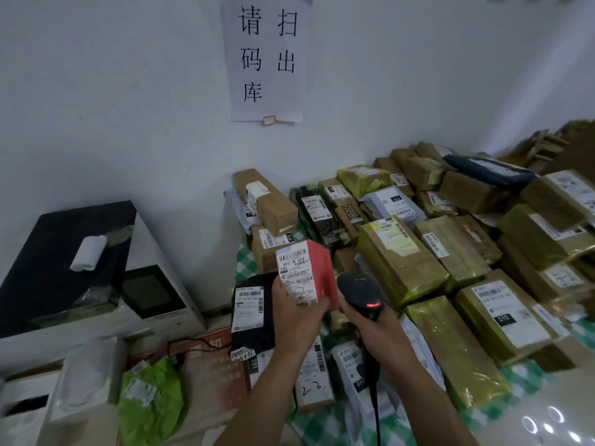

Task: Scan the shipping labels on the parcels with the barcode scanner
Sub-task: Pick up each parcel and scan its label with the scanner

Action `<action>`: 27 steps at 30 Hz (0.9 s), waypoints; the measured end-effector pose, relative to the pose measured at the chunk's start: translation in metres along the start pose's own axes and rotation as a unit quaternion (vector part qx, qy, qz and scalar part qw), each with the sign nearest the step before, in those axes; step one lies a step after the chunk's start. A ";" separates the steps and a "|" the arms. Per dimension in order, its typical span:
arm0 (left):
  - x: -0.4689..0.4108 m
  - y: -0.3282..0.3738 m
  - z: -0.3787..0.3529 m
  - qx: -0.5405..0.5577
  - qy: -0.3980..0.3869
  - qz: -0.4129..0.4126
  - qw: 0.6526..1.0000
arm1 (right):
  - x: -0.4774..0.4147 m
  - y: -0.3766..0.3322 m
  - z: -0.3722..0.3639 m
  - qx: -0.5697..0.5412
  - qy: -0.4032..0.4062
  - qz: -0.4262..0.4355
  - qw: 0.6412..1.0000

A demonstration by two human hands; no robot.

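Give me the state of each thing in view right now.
Red parcel, lifted, label facing camera.
Left hand, grips red parcel.
Scanner, red light lit, beside parcel.
Right hand, holds scanner.
Other parcels, lying in a pile.
Screen, dark.

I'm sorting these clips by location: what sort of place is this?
Probably a parcel pickup or dispatch point. Labelled boxes crowd the table, the right hand grips a barcode scanner beside a red parcel held in the left hand, and a Chinese wall sign asks for scanning out.
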State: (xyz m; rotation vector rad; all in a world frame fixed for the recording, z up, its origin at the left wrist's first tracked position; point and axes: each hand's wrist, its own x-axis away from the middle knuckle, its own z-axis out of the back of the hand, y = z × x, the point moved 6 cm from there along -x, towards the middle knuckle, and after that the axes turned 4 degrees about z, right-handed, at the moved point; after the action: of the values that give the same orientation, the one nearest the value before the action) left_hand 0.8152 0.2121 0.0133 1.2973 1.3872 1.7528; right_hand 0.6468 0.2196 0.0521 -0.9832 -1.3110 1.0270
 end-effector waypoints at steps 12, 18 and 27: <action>0.039 -0.005 0.006 0.017 -0.104 -0.058 0.993 | 0.001 -0.005 -0.011 -0.006 0.007 0.066 0.998; 0.021 -0.008 0.025 0.091 -0.137 0.028 0.986 | -0.004 0.000 -0.002 -0.034 -0.009 0.016 0.999; 0.004 -0.002 0.044 0.102 -0.137 0.038 0.985 | -0.004 -0.008 -0.003 0.033 -0.019 0.030 0.999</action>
State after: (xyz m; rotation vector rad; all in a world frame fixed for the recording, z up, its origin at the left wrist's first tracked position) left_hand 0.8537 0.2336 0.0131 1.6512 1.3994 1.4401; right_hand 0.6501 0.2131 0.0590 -0.9630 -1.2761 1.1331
